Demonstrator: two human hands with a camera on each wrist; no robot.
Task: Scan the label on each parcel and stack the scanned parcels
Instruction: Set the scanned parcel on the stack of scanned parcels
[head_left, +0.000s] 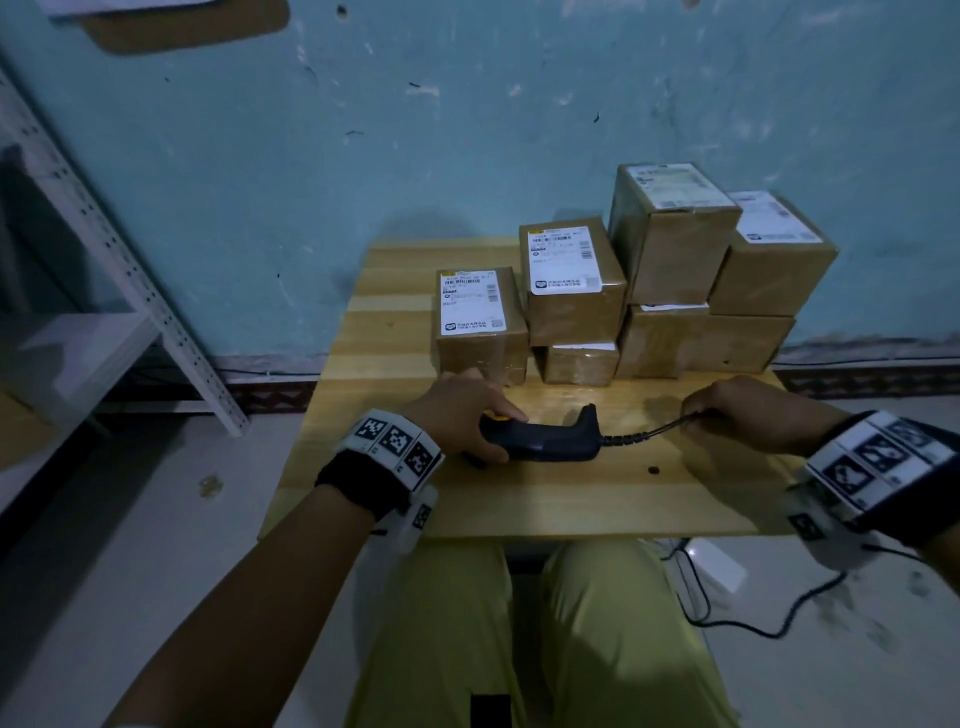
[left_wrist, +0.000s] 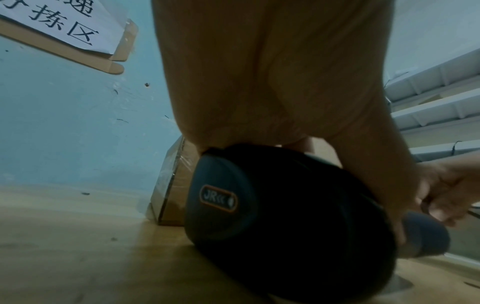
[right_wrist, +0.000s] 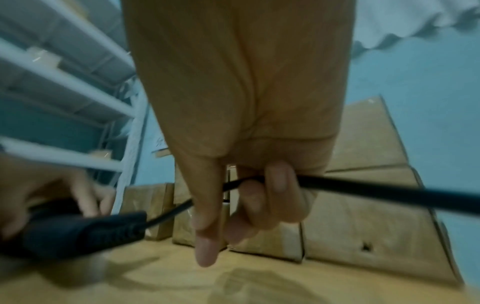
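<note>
A black barcode scanner (head_left: 545, 439) lies on its side on the wooden table (head_left: 571, 499). My left hand (head_left: 467, 415) grips its head end, which fills the left wrist view as the scanner (left_wrist: 272, 216). My right hand (head_left: 743, 410) holds the scanner's black cable (head_left: 649, 432), the cable (right_wrist: 363, 189) running under its curled fingers (right_wrist: 278, 183). Several brown cardboard parcels (head_left: 670, 234) with white labels stand stacked at the table's back. The nearest parcel (head_left: 480, 322) sits just behind my left hand.
A white metal shelf rack (head_left: 104, 249) stands at the left against the blue wall. A white power adapter (head_left: 717, 564) and a black cord lie on the floor to the right of my knees. A dark spot (head_left: 653, 471) marks the tabletop.
</note>
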